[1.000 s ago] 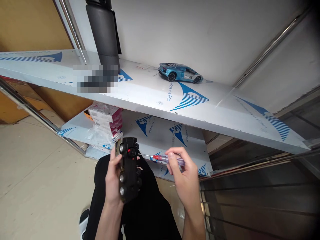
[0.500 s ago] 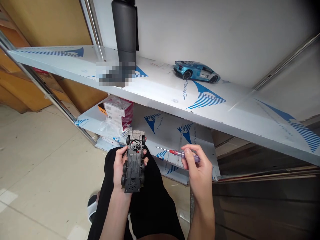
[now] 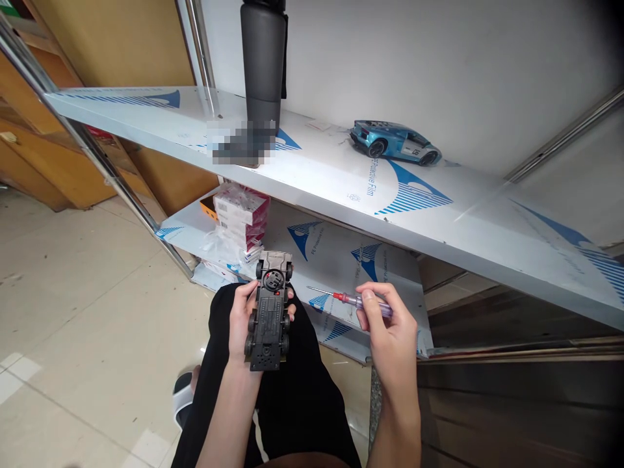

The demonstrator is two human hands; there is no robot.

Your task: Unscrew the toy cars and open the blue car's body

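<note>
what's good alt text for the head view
The left hand holds a black six-wheeled toy truck, underside showing; the right hand holds a translucent purple-handled screwdriver, not touching the truck. Beyond, a blue-and-white toy car and a dark grey bottle stand on a film-covered shelf.

On my feed a pale wall [image 3: 414, 58] fills twelve to one o'clock. Beneath it a white shelf [image 3: 312, 172], printed with blue film logos, slants from ten o'clock down towards three. I can see a lower shelf [image 3: 336, 250] under it, near the centre. Chrome posts [image 3: 200, 49] stand out at ten, eleven and two. Brown wood furniture [image 3: 88, 179] sits between nine and ten. I get glossy cream floor [image 3: 112, 305] from seven to nine, with bright reflections. Four o'clock is a dark surface [image 3: 521, 409], too dim to read.
</note>
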